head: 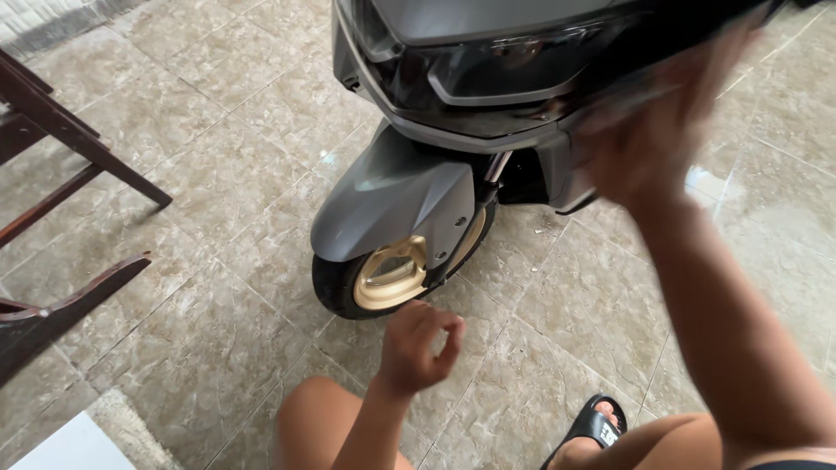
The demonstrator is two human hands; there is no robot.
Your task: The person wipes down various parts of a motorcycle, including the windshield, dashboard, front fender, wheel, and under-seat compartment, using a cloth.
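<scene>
No packages, labels, signs or screens in view. Nearest candidate: small white marking on strap of black sandal, bottom edge right of centre; too small and blurred to tell its form.

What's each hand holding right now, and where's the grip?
The left hand is loosely curled and holds nothing. The right hand is blurred against the scooter's front panel; whether it grips anything cannot be told.

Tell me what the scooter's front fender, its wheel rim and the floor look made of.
Front fender: likely moulded plastic, matt grey, with soft dull highlights. Wheel rim: probably cast metal painted satin gold, though paint hides the base. Floor: glossy beige marble-look tiles with grout lines and window reflections.
</scene>
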